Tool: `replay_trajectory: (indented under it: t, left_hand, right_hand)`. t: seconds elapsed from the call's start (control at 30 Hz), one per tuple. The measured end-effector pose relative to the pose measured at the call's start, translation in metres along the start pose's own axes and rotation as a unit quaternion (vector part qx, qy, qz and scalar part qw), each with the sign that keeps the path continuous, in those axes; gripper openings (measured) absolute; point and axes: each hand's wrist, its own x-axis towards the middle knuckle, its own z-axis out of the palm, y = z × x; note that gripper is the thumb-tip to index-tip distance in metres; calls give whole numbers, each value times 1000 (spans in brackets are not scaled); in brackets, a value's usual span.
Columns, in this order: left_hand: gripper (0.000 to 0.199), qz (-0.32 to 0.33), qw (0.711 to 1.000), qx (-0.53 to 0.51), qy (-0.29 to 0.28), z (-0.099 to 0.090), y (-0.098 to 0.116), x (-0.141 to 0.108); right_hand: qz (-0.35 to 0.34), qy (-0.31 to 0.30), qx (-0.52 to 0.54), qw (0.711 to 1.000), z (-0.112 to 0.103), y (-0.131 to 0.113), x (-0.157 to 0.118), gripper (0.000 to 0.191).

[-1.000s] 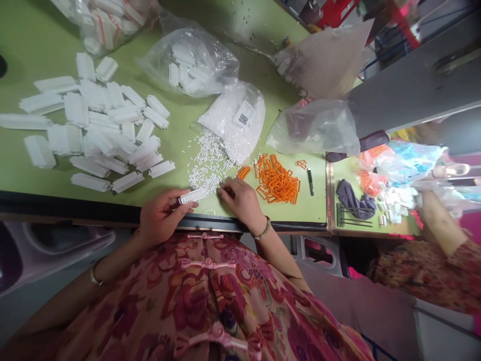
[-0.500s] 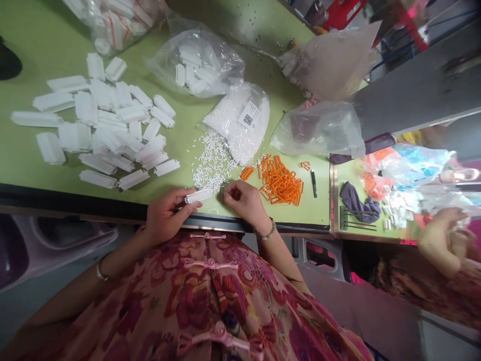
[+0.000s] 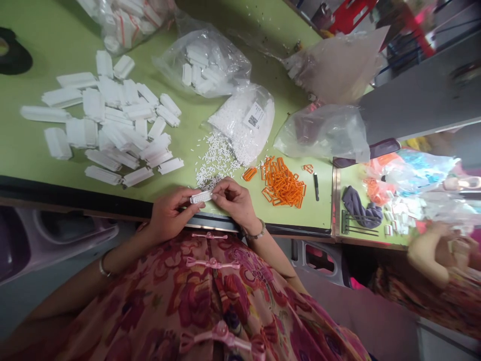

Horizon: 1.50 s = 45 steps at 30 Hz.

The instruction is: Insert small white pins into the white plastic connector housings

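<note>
My left hand pinches a small white plastic part with a grid of openings near the table's front edge. At the right end of that part, my right hand has thumb and forefinger pressed together; anything between them is too small to make out. Just beyond the hands lie many tiny white pieces, spilling from a clear bag with a printed label. Right of them is a pile of orange plastic frames, with a separate orange part between.
Long white plastic parts are heaped at left. Clear bags stand behind, and another plastic bag lies at right. A dark knife-like tool rests near the table's right end. Beyond, a co-worker's arm reaches over another table.
My right hand has moved left, from beside the tiny white pieces to the end of the white plastic part. My left hand keeps its hold on the part. The camera view has shifted slightly.
</note>
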Motion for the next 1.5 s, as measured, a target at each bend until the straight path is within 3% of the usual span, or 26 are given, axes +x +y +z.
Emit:
replay_trajectory:
  t: [0.37, 0.53, 0.77, 0.93, 1.17, 1.37, 1.5]
  left_hand:
    - [36, 34, 999, 22, 15, 0, 8, 2]
    - [30, 64, 997, 43, 21, -1, 7, 1]
    - [34, 28, 999, 13, 15, 1, 5, 1]
    - [32, 54, 998, 33, 19, 0, 3, 0]
    - [32, 60, 997, 52, 6, -4, 7, 0]
    - [26, 86, 994, 63, 4, -5, 10, 1]
    - [34, 39, 999, 22, 19, -2, 10, 0]
  right_hand:
    - [-49, 15, -121, 991, 0, -1, -6, 7]
    - [-90, 11, -93, 992, 3, -3, -5, 9]
    - [16, 9, -37, 999, 5, 2, -8, 15]
    - [59, -10, 25, 998, 5, 0, -6, 30]
    - [176, -46, 160, 970, 6, -9, -7, 44]
    - [183, -22, 231, 955, 15, -6, -9, 43]
    - [146, -58, 155, 975, -17, -4, -7, 47]
